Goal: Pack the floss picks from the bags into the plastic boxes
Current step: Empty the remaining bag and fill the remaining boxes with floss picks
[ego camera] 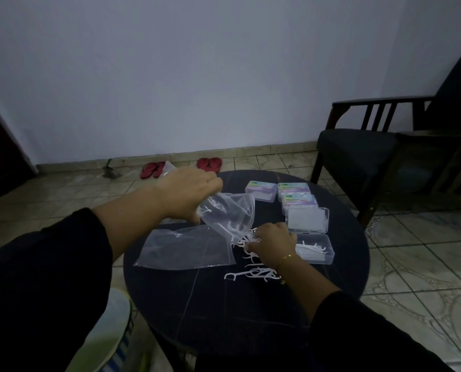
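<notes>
Left hand (pixel 186 193) tips bag (pixel 228 213); floss picks (pixel 253 272) spill onto table (pixel 197 304).

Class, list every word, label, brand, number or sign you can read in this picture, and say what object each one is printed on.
No text can be read.
Closed box, back left: colourful lid label, print too small and blurred.
Closed box, back right: same label, unreadable.
Closed box in front of it: same label, unreadable.
Open box, held bag, flat bag: no print visible.
</notes>
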